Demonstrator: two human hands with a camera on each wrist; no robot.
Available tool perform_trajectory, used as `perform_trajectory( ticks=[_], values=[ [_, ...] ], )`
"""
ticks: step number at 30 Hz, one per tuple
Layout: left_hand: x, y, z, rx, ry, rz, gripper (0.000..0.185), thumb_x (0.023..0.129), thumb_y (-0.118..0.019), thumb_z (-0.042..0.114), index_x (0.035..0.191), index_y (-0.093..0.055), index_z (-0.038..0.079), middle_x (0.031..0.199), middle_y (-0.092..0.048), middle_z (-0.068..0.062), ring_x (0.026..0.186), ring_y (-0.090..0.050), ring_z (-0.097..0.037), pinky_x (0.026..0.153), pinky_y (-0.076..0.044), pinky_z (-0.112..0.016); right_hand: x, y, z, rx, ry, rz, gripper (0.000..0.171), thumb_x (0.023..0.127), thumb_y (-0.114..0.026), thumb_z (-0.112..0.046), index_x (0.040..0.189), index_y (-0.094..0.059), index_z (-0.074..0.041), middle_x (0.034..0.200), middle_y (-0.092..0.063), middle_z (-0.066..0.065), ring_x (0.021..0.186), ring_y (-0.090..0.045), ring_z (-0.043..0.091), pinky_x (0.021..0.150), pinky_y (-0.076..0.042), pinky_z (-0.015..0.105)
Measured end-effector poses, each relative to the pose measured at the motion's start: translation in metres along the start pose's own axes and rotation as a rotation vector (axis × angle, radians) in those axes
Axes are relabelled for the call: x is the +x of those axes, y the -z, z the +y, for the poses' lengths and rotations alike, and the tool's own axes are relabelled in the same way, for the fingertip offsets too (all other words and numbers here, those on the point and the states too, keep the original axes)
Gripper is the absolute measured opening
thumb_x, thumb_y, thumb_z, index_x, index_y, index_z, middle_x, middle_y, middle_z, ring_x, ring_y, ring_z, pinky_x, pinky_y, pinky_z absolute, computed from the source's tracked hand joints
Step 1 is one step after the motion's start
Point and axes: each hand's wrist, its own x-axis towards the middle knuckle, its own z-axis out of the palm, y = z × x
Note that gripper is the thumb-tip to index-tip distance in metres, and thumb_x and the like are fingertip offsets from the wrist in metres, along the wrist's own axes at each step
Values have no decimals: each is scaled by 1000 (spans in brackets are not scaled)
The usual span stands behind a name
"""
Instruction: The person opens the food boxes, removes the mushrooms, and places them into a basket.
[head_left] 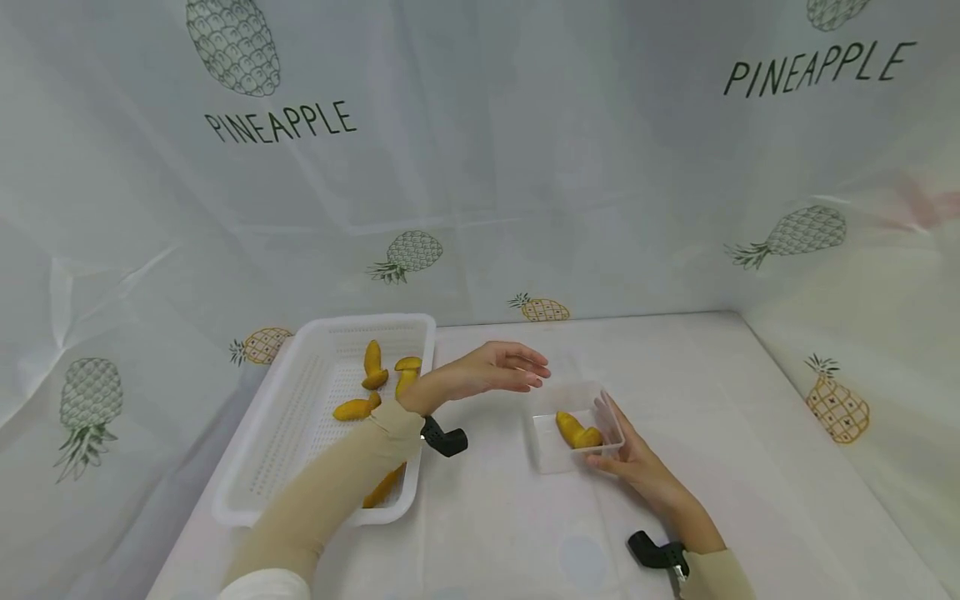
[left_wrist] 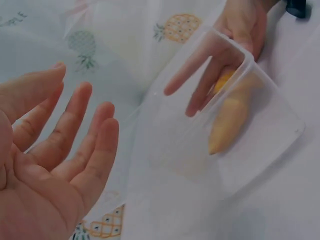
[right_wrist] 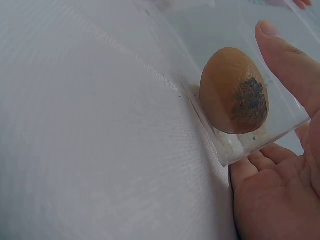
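A small clear plastic box stands on the white table with a couple of yellow banana-shaped pieces inside. My right hand grips the box at its near right corner, fingers along the side wall. In the right wrist view my thumb lies against the box wall, beside a yellow piece with a dark spot. My left hand hovers open and empty just left of the box. The left wrist view shows that open palm facing the box and a piece inside.
A white perforated basket sits at the left of the table with several more yellow pieces in it. Pineapple-print sheeting walls in the back and both sides. A black camera mount is strapped to each wrist.
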Motion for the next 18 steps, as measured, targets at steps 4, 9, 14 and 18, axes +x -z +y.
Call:
perform_trajectory(
  ticks=[4,9,14,18],
  values=[
    [17,-11,-6,52,-31,-58,39,97,-61,-2,135,-55,-5,130,-64,-12,117,-62,-22,100,-49,-36,0,0,-2,7,-2,-3,104,92,-72,-7,162,3,-26,166,3,16,147,-6,48,111,-24,39],
    [35,-24,-12,62,-81,-135,43,94,-64,-7,136,-54,-7,132,-62,-16,119,-62,-22,101,-49,-36,-1,-1,-5,36,-12,-10,105,91,-73,-7,161,2,-32,166,6,12,148,-4,44,104,-26,12],
    [48,-33,-20,129,-92,-185,44,92,-66,-7,135,-55,-7,134,-60,-18,120,-62,-24,101,-49,-34,-2,-1,-5,19,-30,-2,105,91,-73,-9,161,1,-35,166,8,10,149,1,43,115,-20,44],
    [58,-41,-25,173,-88,-246,42,92,-65,-8,134,-56,-8,135,-59,-20,120,-61,-20,101,-48,-30,-4,2,-4,-14,-22,11,104,91,-73,-9,161,0,-34,166,10,11,148,4,44,114,-22,57]
  ],
)
